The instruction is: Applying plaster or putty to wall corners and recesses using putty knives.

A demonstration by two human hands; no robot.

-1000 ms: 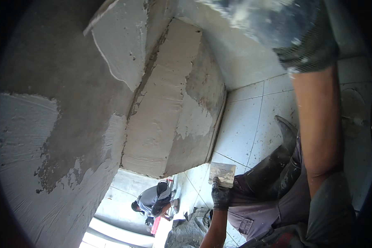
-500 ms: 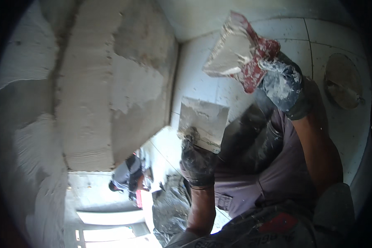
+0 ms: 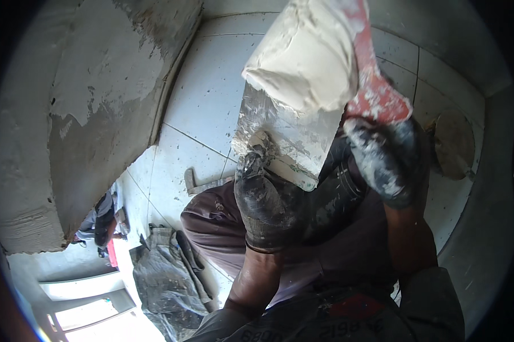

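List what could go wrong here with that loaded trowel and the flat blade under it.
The plaster lump on the red-handled trowel hangs beyond the steel blade and could drop onto the tiled floor. The right hand holds the handle with a plaster-smeared glove, so it might slip. The left hand carries the blade tilted.

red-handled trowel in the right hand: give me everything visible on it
The red-handled trowel is a flat-bladed tool, its red handle smeared with dried white plaster. The gloved right hand grips the handle's lower end. The blade is raised, tilted, and carries a thick lump of wet cream-coloured plaster that hides most of it. Its load overlaps the upper edge of the metal plaster board held by the gloved left hand.
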